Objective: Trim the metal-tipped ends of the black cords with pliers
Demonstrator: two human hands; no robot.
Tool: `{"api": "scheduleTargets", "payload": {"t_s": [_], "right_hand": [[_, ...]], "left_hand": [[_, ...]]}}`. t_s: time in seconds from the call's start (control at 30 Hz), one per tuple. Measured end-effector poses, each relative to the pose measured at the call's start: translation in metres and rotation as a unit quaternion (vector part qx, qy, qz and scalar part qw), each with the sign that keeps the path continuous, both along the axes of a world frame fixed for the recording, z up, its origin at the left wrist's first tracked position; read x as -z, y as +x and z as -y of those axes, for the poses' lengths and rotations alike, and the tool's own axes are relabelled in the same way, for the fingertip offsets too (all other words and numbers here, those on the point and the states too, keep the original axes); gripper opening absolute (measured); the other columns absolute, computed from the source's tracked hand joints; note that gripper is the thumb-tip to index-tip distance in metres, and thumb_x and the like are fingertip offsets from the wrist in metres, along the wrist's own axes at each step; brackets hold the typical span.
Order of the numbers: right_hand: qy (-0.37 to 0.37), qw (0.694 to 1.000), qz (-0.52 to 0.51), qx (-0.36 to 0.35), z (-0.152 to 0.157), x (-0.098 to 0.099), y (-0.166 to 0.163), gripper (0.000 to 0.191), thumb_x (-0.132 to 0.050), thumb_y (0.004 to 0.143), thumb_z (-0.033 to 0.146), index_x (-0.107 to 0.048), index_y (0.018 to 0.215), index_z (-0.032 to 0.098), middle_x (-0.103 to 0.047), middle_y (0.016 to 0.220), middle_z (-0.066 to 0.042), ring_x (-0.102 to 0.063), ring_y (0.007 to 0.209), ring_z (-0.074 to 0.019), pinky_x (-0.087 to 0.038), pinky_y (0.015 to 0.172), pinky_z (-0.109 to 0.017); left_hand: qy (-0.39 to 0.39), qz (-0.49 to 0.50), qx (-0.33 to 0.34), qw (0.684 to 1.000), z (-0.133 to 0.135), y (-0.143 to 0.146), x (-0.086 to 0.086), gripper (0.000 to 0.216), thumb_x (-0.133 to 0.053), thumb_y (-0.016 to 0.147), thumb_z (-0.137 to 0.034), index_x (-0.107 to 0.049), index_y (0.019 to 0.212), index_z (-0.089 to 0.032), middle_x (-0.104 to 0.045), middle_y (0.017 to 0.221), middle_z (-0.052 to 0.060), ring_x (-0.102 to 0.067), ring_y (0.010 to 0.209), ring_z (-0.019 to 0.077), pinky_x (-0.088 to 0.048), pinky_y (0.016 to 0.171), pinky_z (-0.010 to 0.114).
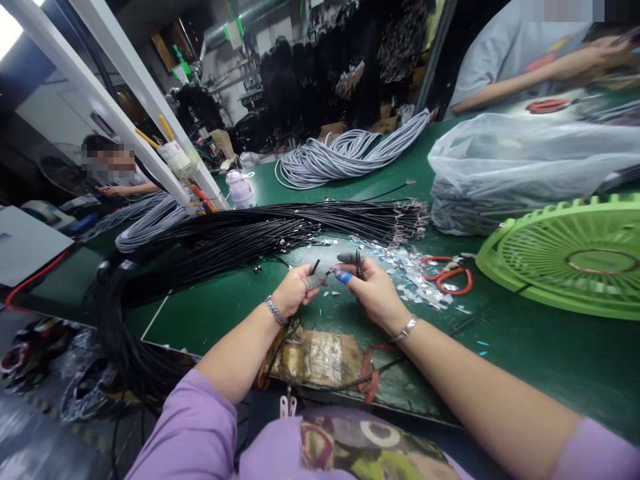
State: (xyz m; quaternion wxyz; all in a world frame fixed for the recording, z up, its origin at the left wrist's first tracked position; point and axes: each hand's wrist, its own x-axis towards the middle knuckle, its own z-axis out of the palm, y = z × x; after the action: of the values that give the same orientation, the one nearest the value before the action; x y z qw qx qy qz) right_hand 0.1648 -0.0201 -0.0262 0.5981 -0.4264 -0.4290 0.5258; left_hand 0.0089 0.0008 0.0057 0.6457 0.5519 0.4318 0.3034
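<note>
Cable (329, 271), thin and black, has its tip raised just above the green table (530, 360), near the middle of the near edge and between the person's two hands. The left hand (295, 288) is pinched tight around it, thumb over curled fingers, probably to steady the short tip. The right hand (374, 288) is half curled, its thumb right by the tip; whether it grips the cable, I cannot tell. A dark object (359, 264) stands up among its fingers, too small to identify. A grey cover (315, 280) on the left thumb and a blue wrap (343, 276) on the right one perhaps guard the skin or help the grip.

Beyond the hands, a bundle of black cables (235, 243) stretches in from the table's left edge, its stripped ends (410, 223) gathered together, seemingly to keep them within reach. Pale scraps (423, 283) lie scattered before these ends. Red-handled scissors (453, 277) rest beside the scraps, handy for the right hand. Toward the right edge, a green fan (595, 257) leans near a plastic bag (525, 157), maybe for cooling. A grey coil (345, 160) lies along the far edge, apart from the black bundle, presumably to avoid tangling.
</note>
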Motion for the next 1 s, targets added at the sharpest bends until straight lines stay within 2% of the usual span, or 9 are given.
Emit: {"api": "scheduleTargets", "payload": {"t_s": [0.13, 0.37, 0.57, 0.7, 0.8, 1.0], "right_hand": [[-0.021, 0.999, -0.026, 0.011, 0.0030, -0.0030, -0.0017, 0.048, -0.080, 0.057, 0.040, -0.058, 0.095, 0.022, -0.066, 0.075, 0.000, -0.046, 0.051, -0.0091, -0.038, 0.048, -0.024], [-0.042, 0.998, -0.043, 0.018, 0.0028, -0.0044, -0.0024, 0.047, -0.081, 0.053, 0.036, -0.059, 0.091, 0.022, -0.065, 0.071, 0.001, -0.045, 0.051, -0.0090, -0.029, 0.043, -0.022], [-0.058, 0.996, -0.058, 0.022, 0.0029, -0.0046, -0.0038, 0.046, -0.082, 0.050, 0.033, -0.060, 0.088, 0.021, -0.066, 0.076, 0.000, -0.039, 0.047, -0.0057, -0.022, 0.040, -0.021], [-0.064, 0.995, -0.071, 0.016, 0.0026, -0.0038, -0.0045, 0.047, -0.083, 0.049, 0.033, -0.060, 0.088, 0.021, -0.064, 0.070, 0.002, -0.034, 0.044, -0.0045, -0.019, 0.039, -0.020], [-0.074, 0.994, -0.077, 0.013, 0.0027, -0.0033, -0.0047, 0.049, -0.084, 0.048, 0.034, -0.060, 0.089, 0.020, -0.063, 0.066, 0.003, -0.032, 0.043, -0.0043, -0.019, 0.040, -0.020], [-0.072, 0.994, -0.082, 0.004, 0.0042, -0.0036, -0.0048, 0.048, -0.083, 0.051, 0.035, -0.060, 0.090, 0.021, -0.062, 0.068, 0.003, -0.034, 0.042, -0.0042, -0.020, 0.039, -0.020]], "left_hand": [[0.006, -0.011, 0.002, 1.000, 0.0027, 0.0023, -0.0015, 0.059, -0.073, 0.050, -0.067, -0.049, 0.070, -0.017, -0.038, 0.039, -0.010, -0.025, 0.031, 0.0024, -0.014, 0.033, 0.018], [0.005, -0.019, -0.018, 1.000, 0.0038, 0.0030, -0.0017, 0.048, -0.075, 0.059, -0.056, -0.049, 0.070, -0.017, -0.038, 0.039, -0.010, -0.026, 0.032, 0.0028, -0.016, 0.033, 0.018], [0.007, -0.019, -0.017, 1.000, 0.0049, 0.0034, -0.0023, 0.049, -0.074, 0.061, -0.057, -0.049, 0.072, -0.017, -0.037, 0.040, -0.010, -0.026, 0.032, 0.0029, -0.016, 0.033, 0.017], [0.011, -0.015, -0.018, 1.000, 0.0042, 0.0032, -0.0012, 0.049, -0.073, 0.062, -0.058, -0.049, 0.073, -0.017, -0.037, 0.040, -0.010, -0.025, 0.032, 0.0029, -0.016, 0.033, 0.017], [0.016, -0.013, -0.023, 1.000, 0.0038, 0.0030, -0.0008, 0.054, -0.074, 0.056, -0.062, -0.048, 0.072, -0.018, -0.038, 0.040, -0.010, -0.025, 0.032, 0.0030, -0.016, 0.032, 0.017], [0.024, -0.014, -0.025, 0.999, 0.0036, 0.0029, 0.0003, 0.055, -0.075, 0.054, -0.063, -0.047, 0.072, -0.018, -0.037, 0.040, -0.010, -0.025, 0.032, 0.0032, -0.016, 0.032, 0.018]]}}
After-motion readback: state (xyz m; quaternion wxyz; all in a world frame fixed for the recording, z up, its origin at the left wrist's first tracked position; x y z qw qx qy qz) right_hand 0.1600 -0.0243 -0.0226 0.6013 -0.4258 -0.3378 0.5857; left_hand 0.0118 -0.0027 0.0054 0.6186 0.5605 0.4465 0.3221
